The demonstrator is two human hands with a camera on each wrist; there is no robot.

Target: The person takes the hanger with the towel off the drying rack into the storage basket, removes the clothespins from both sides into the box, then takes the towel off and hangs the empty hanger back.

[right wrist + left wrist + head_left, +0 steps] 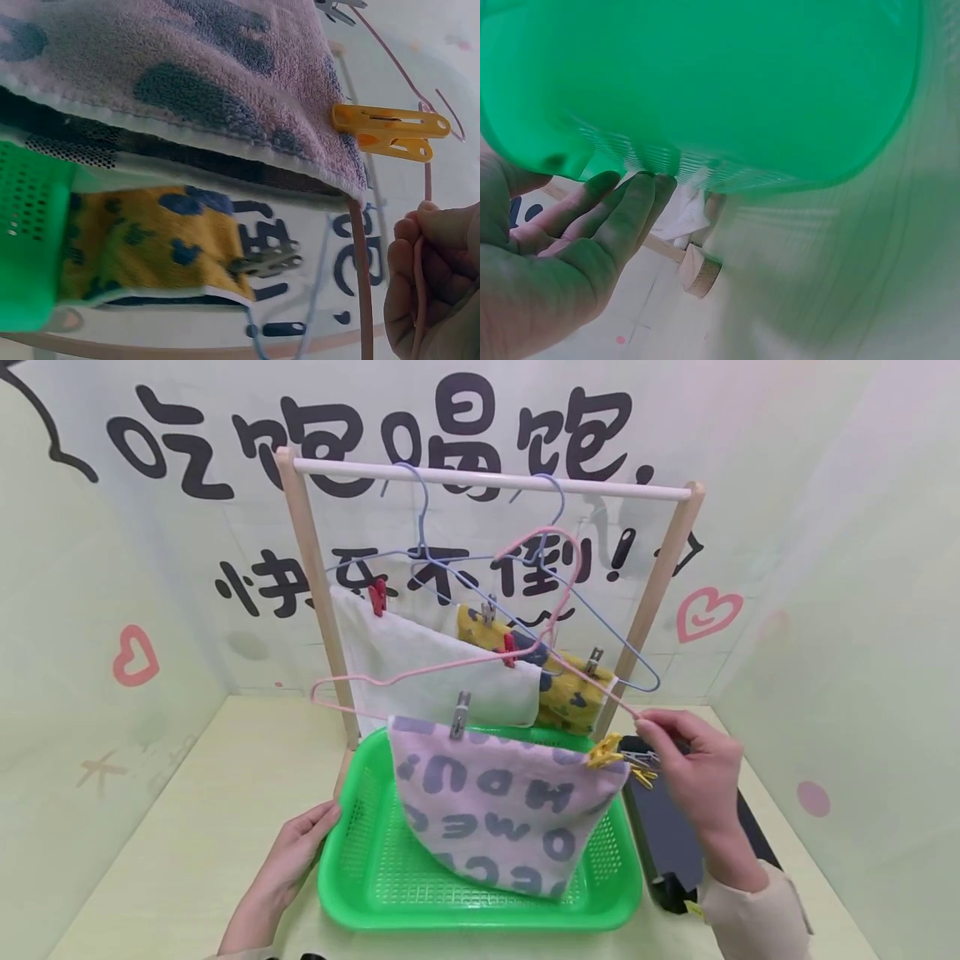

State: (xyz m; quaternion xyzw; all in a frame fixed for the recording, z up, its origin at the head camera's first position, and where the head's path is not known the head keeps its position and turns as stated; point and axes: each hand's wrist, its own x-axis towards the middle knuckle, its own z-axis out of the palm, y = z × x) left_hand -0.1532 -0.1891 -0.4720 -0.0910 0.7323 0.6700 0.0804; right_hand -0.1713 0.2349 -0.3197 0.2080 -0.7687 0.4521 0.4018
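Observation:
In the head view my right hand [693, 764] pinches the right arm of a pink clothes hanger [442, 668]. A pink and grey lettered towel [495, 818] hangs from this hanger, tilted down to the right over a green basket [480, 920]. A grey clothespin [460, 716] holds the towel's left part and a yellow clothespin [390, 131] its right corner. The right wrist view shows my thumb and fingers around the hanger wire. My left hand [296, 847] touches the basket's left side, its fingers fairly straight against the outer wall in the left wrist view.
Behind the basket stands a wooden rack with a white rail [480, 477]. Two blue hangers [423, 527] on it carry a white towel [442, 668] with red clothespins and a yellow towel [573, 697] with grey ones. A dark tray [667, 827] lies right of the basket.

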